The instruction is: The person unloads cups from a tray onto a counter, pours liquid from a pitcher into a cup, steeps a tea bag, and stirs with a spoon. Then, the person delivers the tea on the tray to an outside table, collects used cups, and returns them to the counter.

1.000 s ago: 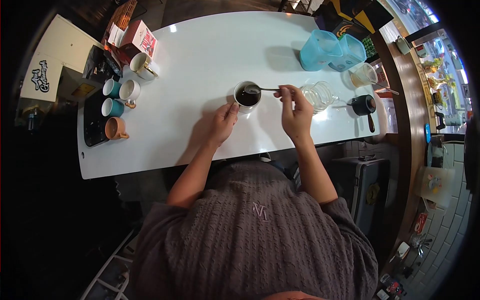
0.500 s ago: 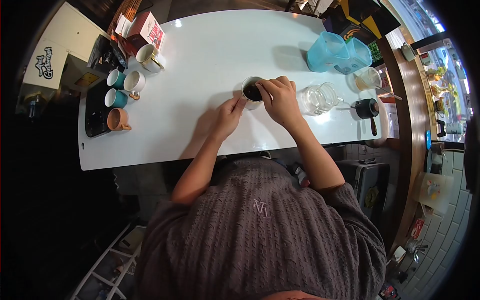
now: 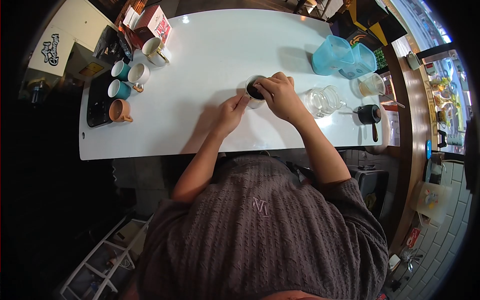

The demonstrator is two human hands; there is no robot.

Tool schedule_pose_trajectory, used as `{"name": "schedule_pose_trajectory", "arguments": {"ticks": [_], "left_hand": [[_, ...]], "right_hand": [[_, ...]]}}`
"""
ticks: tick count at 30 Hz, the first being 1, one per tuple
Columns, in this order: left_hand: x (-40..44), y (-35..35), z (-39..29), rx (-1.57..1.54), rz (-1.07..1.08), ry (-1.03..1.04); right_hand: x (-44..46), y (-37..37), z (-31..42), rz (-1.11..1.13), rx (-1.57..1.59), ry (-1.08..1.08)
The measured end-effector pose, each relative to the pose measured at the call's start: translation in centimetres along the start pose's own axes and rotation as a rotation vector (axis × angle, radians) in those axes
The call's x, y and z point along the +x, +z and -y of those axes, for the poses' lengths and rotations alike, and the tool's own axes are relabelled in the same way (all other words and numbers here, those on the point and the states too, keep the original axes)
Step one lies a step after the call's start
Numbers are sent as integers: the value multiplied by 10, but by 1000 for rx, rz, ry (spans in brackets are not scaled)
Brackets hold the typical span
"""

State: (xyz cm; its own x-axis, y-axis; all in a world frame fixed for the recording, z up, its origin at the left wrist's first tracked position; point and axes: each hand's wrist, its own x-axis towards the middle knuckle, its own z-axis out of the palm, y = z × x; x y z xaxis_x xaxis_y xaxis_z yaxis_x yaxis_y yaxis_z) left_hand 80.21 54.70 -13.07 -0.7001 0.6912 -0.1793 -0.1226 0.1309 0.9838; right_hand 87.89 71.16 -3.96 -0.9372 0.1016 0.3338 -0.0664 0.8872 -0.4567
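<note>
In the middle of the white table stands a pale cup (image 3: 256, 102) with dark liquid in it. My left hand (image 3: 231, 115) grips the cup from its left side, thumb against the wall near the rim. Over the cup's right edge is my right hand (image 3: 283, 99), its fingertips pinched together and reaching down into the opening. Whatever those fingers hold, if anything, is hidden by them. Just right of my right hand sits a clear glass jug (image 3: 322, 101).
To the left are teal cups (image 3: 119, 89), a white mug (image 3: 139, 74), an orange cup (image 3: 120, 111), a gold-handled mug (image 3: 156, 51) and a red-and-white box (image 3: 154, 25). On the right stand blue containers (image 3: 331, 55), a small tub (image 3: 371, 85) and a dark long-handled vessel (image 3: 369, 114).
The view has shifted slightly, so the table's things appear a little to the right. Both hands keep their places at the cup, the right fingers still pinched over it.
</note>
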Motion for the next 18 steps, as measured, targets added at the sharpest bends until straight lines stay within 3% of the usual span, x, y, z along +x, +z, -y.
{"name": "schedule_pose_trajectory", "arguments": {"ticks": [18], "left_hand": [[0,0,0,-42,33,-13]], "right_hand": [[0,-8,1,26,-74,35]]}}
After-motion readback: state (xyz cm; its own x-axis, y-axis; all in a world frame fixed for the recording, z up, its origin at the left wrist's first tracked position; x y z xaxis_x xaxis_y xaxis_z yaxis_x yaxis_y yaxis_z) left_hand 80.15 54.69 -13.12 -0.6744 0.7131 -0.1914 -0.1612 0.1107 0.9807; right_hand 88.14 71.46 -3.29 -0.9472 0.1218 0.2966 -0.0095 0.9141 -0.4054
